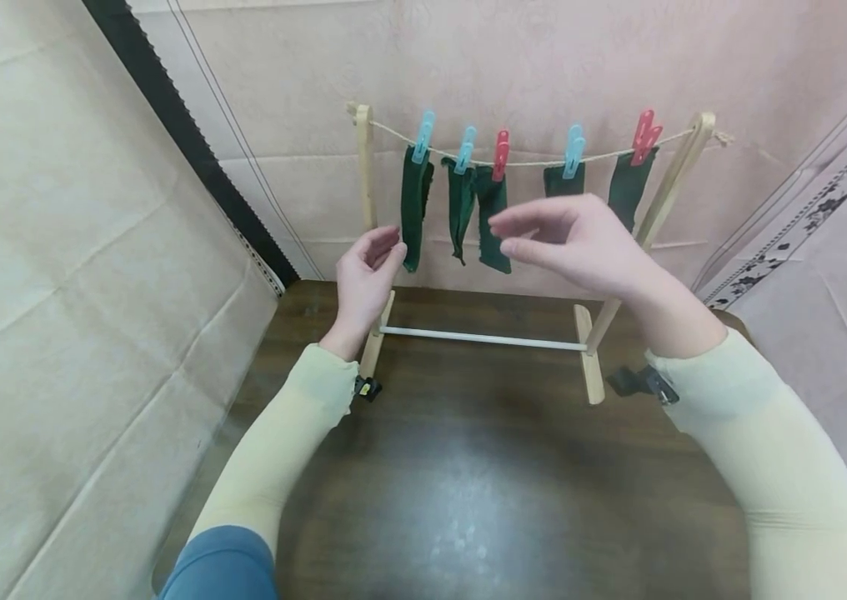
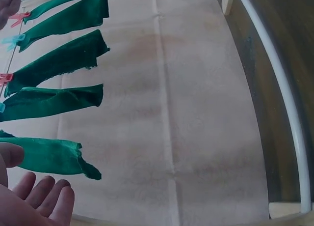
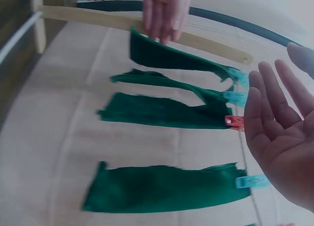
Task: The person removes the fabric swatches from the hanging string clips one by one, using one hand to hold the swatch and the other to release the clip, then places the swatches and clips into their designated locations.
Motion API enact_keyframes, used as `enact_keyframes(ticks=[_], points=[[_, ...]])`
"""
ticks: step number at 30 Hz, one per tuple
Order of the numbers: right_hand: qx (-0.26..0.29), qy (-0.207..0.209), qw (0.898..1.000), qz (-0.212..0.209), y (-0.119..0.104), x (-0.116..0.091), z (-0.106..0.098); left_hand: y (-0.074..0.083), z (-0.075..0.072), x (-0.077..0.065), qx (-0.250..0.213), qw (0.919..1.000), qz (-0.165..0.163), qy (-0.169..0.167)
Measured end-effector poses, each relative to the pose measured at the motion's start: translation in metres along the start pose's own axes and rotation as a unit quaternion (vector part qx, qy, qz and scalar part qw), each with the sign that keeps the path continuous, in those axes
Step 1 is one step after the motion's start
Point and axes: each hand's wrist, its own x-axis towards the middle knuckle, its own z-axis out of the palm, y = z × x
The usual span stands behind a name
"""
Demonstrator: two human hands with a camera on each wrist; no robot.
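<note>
Several dark green cloth strips hang from a cord (image 1: 528,163) in the head view, clipped by blue clothespins (image 1: 423,137) and red clothespins (image 1: 501,154). My left hand (image 1: 362,279) is beside the lower part of the leftmost strip (image 1: 413,208). In the left wrist view its thumb overlaps that strip (image 2: 49,155), while the fingers lie apart below it; contact is unclear. My right hand (image 1: 581,246) hovers in front of the strips right of the middle, its thumb and fingers apart with nothing between them. It partly covers one strip (image 1: 564,179) under a blue clothespin.
The cord runs between a left wooden post (image 1: 365,171) and a slanted right post (image 1: 674,183). A white rod (image 1: 479,337) joins their wooden feet (image 1: 588,367) on the dark brown table (image 1: 453,467). Pale cloth (image 1: 303,67) hangs behind and at the sides.
</note>
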Motion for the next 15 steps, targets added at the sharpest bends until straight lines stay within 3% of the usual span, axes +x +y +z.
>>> enact_keyframes(ticks=[8, 15], points=[[0.021, 0.040, 0.999, -0.026, -0.026, 0.032, -0.010, 0.001, 0.007, 0.004, -0.003, 1.0000, -0.004, 0.004], [0.033, 0.071, 0.995, -0.055, -0.036, 0.054, -0.013, -0.002, 0.006, 0.007, 0.009, 0.9996, -0.020, -0.016]])
